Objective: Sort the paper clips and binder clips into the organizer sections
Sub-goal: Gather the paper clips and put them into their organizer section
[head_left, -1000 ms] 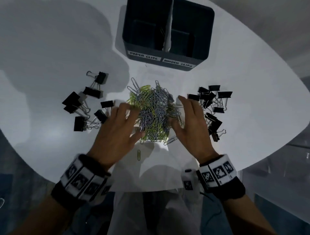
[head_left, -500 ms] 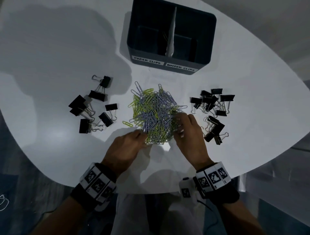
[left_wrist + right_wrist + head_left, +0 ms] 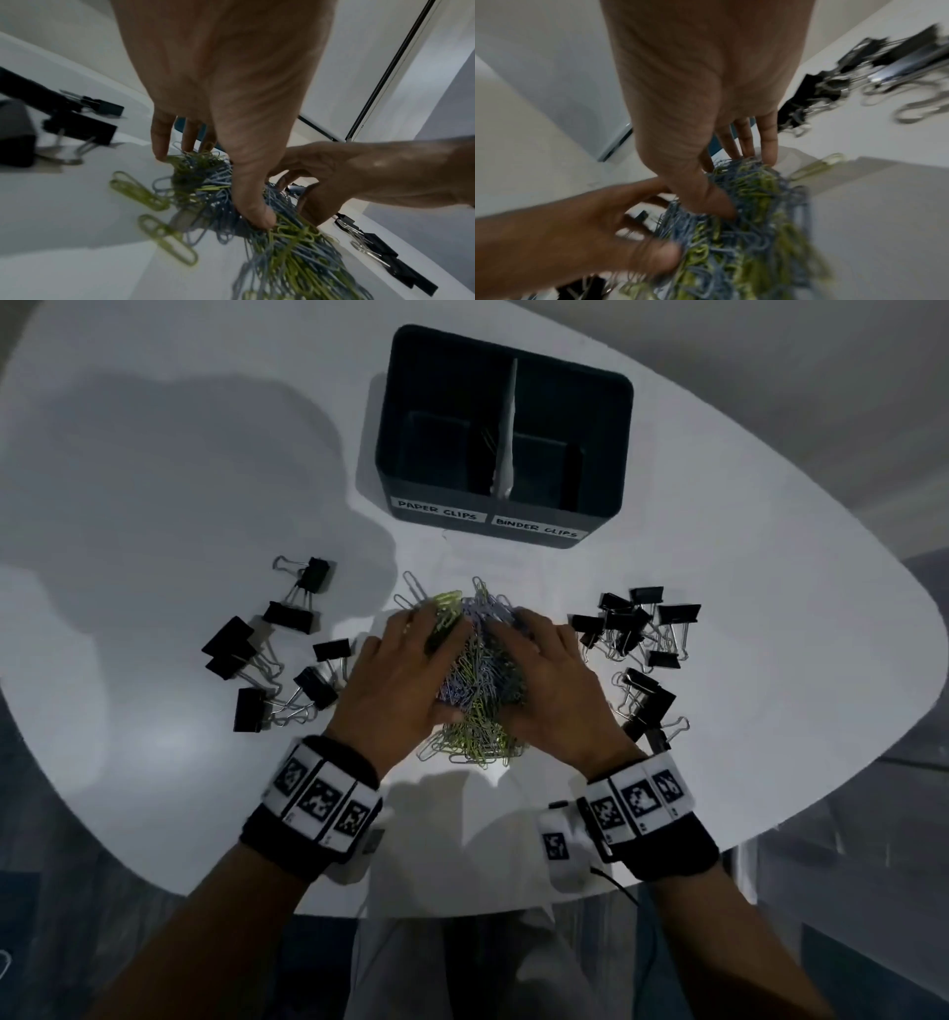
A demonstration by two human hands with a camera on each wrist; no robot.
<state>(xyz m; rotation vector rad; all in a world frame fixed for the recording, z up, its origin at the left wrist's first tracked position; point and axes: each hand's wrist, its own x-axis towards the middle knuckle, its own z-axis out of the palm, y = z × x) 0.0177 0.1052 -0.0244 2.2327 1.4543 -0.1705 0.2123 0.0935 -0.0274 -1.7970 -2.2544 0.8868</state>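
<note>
A heap of green and blue paper clips (image 3: 480,701) lies mid-table in the head view. My left hand (image 3: 431,660) cups its left side and my right hand (image 3: 529,660) cups its right side. In the left wrist view my left hand (image 3: 218,182) has its thumb dug into the paper clips (image 3: 290,253) and its fingers curled over the far side. The right wrist view shows my right hand (image 3: 736,182) holding the paper clips (image 3: 744,243) the same way. The dark organizer (image 3: 506,516) stands behind, labelled PAPER CLIPS left and BINDER CLIPS right.
Black binder clips lie in two groups, a left group (image 3: 272,654) and a right group (image 3: 637,639), close to my hands. A white divider (image 3: 506,428) splits the organizer. Two loose green paper clips (image 3: 138,192) lie beside the heap. The table edge (image 3: 462,911) is near my wrists.
Both hands slid forward from the near edge of the heap and closed in along its sides. The paper clips are bunched tighter between them.
</note>
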